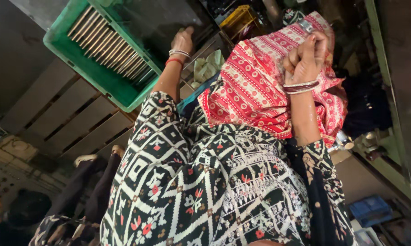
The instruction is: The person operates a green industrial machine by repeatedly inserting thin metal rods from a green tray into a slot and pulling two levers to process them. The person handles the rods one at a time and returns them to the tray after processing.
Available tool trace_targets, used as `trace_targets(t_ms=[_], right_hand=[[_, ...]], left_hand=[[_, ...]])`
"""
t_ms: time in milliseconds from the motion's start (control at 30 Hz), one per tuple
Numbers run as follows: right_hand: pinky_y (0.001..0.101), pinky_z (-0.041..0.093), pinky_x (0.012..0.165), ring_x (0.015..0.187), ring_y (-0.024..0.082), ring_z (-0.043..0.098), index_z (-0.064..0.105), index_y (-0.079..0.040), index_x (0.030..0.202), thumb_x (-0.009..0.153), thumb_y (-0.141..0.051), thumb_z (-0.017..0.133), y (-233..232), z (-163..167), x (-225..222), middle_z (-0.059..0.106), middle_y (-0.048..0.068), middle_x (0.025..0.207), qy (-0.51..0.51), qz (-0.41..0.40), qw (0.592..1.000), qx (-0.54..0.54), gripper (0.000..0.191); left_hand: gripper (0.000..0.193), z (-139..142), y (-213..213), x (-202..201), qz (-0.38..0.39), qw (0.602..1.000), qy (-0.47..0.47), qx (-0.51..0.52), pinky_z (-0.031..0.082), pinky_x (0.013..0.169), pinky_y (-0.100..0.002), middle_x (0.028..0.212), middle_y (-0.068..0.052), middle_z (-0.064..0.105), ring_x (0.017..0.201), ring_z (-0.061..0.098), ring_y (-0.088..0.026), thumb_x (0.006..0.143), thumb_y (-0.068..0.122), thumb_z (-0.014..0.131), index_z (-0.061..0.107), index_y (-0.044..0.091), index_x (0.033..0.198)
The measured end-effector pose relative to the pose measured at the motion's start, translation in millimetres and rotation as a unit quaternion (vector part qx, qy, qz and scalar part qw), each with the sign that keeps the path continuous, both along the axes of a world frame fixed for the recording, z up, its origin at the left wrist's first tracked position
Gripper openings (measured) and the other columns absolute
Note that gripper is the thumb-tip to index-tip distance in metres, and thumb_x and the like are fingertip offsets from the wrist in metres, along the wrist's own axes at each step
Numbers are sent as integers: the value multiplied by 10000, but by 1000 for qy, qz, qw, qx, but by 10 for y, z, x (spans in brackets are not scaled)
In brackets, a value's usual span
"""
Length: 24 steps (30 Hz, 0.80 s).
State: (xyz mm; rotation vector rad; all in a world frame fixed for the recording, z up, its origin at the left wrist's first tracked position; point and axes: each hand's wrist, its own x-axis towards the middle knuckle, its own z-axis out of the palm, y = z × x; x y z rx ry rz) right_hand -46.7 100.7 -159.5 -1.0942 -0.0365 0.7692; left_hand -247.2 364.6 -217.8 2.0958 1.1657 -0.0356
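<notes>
**Two hands raised, one at a green crate, one gripping a red printed cloth**

At the far left of the view, well away from both hands, a dark figure (84, 182) sits low on the floor, and pale slatted boards (64, 114) run beneath a green plastic crate (100, 77). Inside the crate a row of slim metal rods (109, 43) lies side by side, slanting from upper left to lower right.

Just right of the crate's near corner is the left hand (183, 40), its wrist ringed by pale and red bangles (178, 55). The hand reaches past the crate toward dark metal parts. The view is dim there, so I cannot tell whether its fingers are spread or closed on something; it seems to rest against an edge.

Between the two hands lies a crumpled pale green cloth (207, 66), and below it begins the red cloth (255, 86), patterned with cream stripes and small motifs. It hangs in folds over the black, white and red patterned garment (205, 182) that fills the lower middle of the view.

The right hand (308, 57) is closed in a tight fist on the upper edge of the red cloth, knuckles up, with bangles at its wrist. Right of that hand stand dim shelves, and lower down a blue crate (371, 209).
</notes>
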Motion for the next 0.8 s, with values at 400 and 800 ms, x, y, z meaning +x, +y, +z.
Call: trace_targets(t_ms=[400, 800], right_hand=[[241, 171, 442, 483, 65, 214, 507, -195, 1233, 1169, -303, 630, -47, -48, 74, 266, -36, 673, 31, 0, 1000, 1, 175], [232, 178, 399, 460, 66, 223, 520, -186, 1232, 1170, -272, 587, -64, -128, 66, 278, -30, 697, 15, -2, 1000, 10, 125]], left_hand=[[160, 157, 370, -1684, 207, 936, 19, 283, 524, 1025, -489, 1141, -111, 661, 1135, 619, -348, 945, 70, 680, 631, 94, 1095], [229, 4, 353, -1548, -111, 947, 234, 188, 555, 759, -500, 1170, -178, 657, 1017, 654, -389, 995, 104, 547, 674, 78, 1184]])
